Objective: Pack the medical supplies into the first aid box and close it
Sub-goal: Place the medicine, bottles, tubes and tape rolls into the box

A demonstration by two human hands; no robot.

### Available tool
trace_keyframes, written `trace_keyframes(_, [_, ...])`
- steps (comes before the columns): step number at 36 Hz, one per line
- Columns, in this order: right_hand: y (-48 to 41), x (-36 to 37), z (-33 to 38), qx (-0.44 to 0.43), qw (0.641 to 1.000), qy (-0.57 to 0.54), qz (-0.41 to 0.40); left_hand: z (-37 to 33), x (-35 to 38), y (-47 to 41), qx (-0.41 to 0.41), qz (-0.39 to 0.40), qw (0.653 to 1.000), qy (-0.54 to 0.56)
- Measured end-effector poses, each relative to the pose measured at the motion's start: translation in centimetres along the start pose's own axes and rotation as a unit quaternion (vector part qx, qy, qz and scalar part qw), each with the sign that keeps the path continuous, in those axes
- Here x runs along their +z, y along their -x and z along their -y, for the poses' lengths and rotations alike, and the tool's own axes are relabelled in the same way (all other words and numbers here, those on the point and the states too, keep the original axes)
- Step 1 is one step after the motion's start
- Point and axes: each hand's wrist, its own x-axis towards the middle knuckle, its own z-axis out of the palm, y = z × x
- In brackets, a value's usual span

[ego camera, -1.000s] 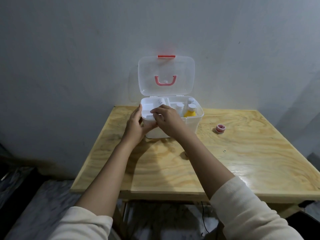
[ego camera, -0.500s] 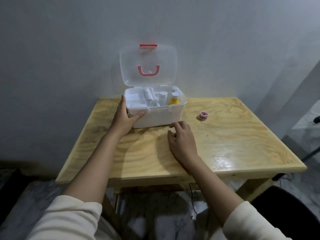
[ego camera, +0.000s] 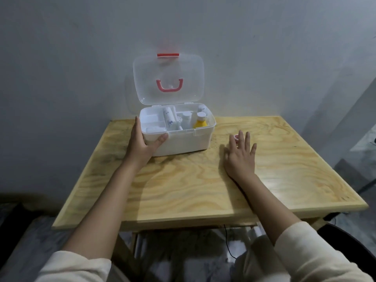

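Observation:
A white first aid box point(ego camera: 184, 142) stands open at the back of the wooden table point(ego camera: 183, 188), its clear lid point(ego camera: 168, 78) with a red handle upright against the wall. Inside lie a white bandage roll point(ego camera: 169, 118), white bottles point(ego camera: 186, 118) and a yellow bottle point(ego camera: 200, 121). My left hand point(ego camera: 142, 141) grips the box's front left corner, thumb on the front wall. My right hand point(ego camera: 241, 155) hovers over the table to the right of the box, fingers spread, holding nothing. A small red and white tape roll point(ego camera: 236, 136) peeks out just beyond its fingertips.
A grey wall stands right behind the table. A dark chair edge point(ego camera: 350, 247) shows at the lower right, and a thin black cable point(ego camera: 227, 243) hangs under the table's front edge.
My right hand left the box's inside, dropped to the table and slid right toward the tape roll, which its fingers now partly hide. My left hand stayed on the box's corner.

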Motion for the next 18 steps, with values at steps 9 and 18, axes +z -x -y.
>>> trace_keyframes(9, [-4.0,0.1,-0.5,0.001,0.996,-0.082,0.033,-0.9,0.3,-0.7,-0.017,-0.030,0.999,0.003])
trace_keyframes(18, [-4.9,0.6,-0.7,-0.005,0.992,-0.127,0.012,-1.3,-0.2,-1.0,-0.024,-0.014,1.000,-0.011])
